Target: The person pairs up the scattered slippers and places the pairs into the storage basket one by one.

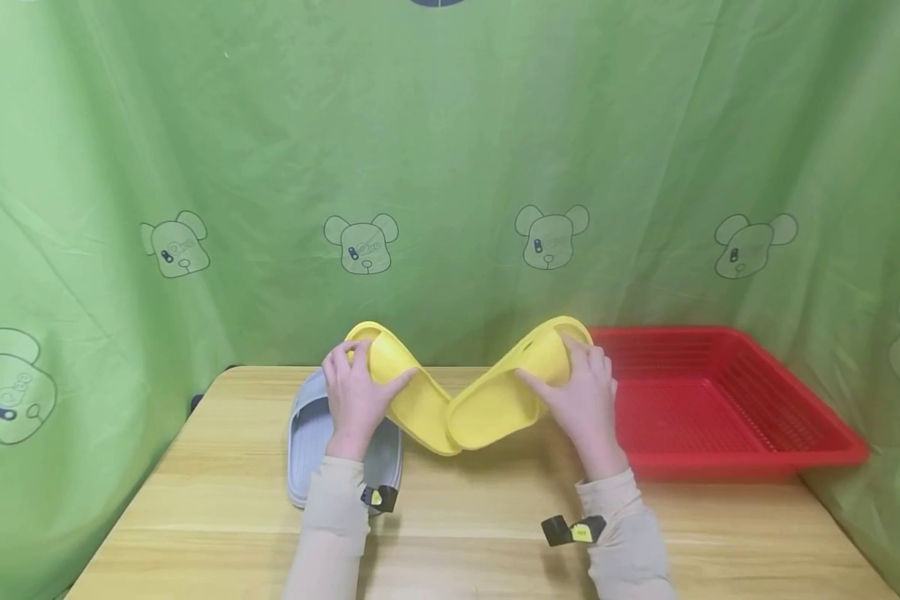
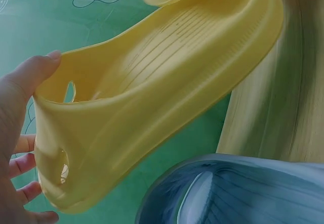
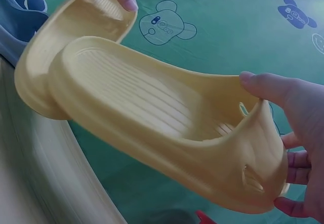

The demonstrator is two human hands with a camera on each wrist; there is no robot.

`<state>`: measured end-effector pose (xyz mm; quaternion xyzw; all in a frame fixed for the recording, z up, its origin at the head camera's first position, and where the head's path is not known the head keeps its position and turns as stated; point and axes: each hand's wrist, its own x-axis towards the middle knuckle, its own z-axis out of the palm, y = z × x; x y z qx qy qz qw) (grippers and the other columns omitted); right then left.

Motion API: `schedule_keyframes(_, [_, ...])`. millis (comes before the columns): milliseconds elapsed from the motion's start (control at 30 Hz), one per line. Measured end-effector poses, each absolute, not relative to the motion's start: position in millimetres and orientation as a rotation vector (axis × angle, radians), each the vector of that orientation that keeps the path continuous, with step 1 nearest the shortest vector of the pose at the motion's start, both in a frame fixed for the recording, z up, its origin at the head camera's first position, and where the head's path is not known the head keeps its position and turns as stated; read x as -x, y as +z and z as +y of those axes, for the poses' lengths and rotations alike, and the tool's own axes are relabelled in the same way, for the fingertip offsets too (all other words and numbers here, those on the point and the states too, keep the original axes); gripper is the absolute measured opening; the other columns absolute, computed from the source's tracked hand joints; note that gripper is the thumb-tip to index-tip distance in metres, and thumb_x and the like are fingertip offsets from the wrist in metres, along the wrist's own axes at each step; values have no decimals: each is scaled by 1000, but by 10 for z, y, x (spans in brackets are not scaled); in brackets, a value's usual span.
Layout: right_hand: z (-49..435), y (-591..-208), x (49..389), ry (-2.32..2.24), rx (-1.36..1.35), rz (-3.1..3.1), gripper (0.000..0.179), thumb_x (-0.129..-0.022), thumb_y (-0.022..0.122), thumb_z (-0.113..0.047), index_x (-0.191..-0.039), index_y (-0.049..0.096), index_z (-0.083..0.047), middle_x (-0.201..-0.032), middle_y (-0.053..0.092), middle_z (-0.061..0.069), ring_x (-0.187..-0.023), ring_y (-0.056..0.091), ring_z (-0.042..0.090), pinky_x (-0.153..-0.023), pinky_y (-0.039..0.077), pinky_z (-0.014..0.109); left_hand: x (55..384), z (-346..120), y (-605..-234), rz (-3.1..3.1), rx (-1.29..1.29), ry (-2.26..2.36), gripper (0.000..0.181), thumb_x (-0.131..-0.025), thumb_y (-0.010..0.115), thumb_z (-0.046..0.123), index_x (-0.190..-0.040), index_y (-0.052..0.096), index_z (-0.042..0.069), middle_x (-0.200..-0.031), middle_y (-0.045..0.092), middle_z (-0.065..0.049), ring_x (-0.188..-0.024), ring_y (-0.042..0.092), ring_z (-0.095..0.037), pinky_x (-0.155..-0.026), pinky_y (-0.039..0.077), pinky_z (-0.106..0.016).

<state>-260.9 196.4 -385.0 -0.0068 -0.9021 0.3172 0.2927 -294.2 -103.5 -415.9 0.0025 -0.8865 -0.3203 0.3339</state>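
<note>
Two yellow slippers are held above the table, their heel ends meeting in the middle. My left hand (image 1: 356, 396) grips the left yellow slipper (image 1: 412, 398) by its strap end, thumb on the upper rim and fingers round the toe. The right yellow slipper (image 3: 136, 97) is gripped the same way by my right hand (image 1: 585, 400). Its heel overlaps the other one's heel in the right wrist view. Below my left hand and wrist, a pair of grey-blue slippers (image 1: 305, 450) lies on the table, partly hidden by the forearm.
A red plastic basket (image 1: 735, 460) with slotted walls stands on the right of the wooden table (image 1: 465, 533), close by my right hand. Behind the table hangs a green curtain (image 1: 450, 150) printed with bear heads.
</note>
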Motion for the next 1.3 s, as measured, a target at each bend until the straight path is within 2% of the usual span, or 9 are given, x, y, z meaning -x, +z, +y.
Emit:
schedule_keyframes(300, [1893, -3830, 2594, 895, 149, -2404, 92, -70, 75, -63, -139, 47, -10, -127, 48, 18, -116, 41, 36, -94, 34, 53, 2937, -1008, -4161, -2242, -61, -950, 83, -64, 81, 63, -125, 57, 10, -131, 43, -13, -126, 37, -34, -99, 43, -49])
schedule_keyframes(667, [1864, -3865, 2617, 914, 212, -2348, 95, -69, 75, -65, -139, 46, -9, -128, 49, 19, -117, 41, 36, -96, 34, 54, 2921, -960, -4136, -2259, -136, -1046, 85, -65, 80, 63, -120, 54, 4, -140, 38, -13, -131, 36, -33, -103, 43, -49])
schedule_keyframes(867, [1845, -3878, 2622, 947, 260, -2315, 95, -70, 77, -62, -139, 44, -7, -124, 49, 20, -117, 41, 37, -96, 35, 55, 2891, -901, -4121, -2266, -181, -1083, 86, -65, 79, 64, -119, 51, 4, -143, 36, -12, -132, 36, -32, -100, 46, -50])
schedule_keyframes(1100, [1827, -3912, 2633, 942, 297, -2278, 95, -69, 75, -66, -137, 46, -8, -122, 50, 20, -116, 43, 36, -94, 38, 54, 2876, -837, -4130, -2272, -249, -1081, 85, -65, 80, 63, -119, 49, 5, -149, 33, -11, -134, 36, -34, -89, 52, -54])
schedule_keyframes(1167, [1821, -3919, 2637, 941, 305, -2259, 94, -68, 76, -66, -136, 47, -8, -122, 50, 21, -116, 43, 36, -92, 38, 55, 2874, -825, -4131, -2280, -257, -1095, 86, -65, 79, 64, -119, 49, 5, -153, 30, -12, -136, 35, -36, -92, 50, -56])
schedule_keyframes(1300, [1810, -3927, 2640, 945, 328, -2227, 92, -68, 77, -64, -135, 47, -8, -121, 49, 21, -116, 44, 35, -91, 39, 55, 2871, -809, -4133, -2290, -249, -1123, 87, -66, 77, 66, -120, 48, 4, -158, 24, -18, -141, 32, -41, -106, 42, -57])
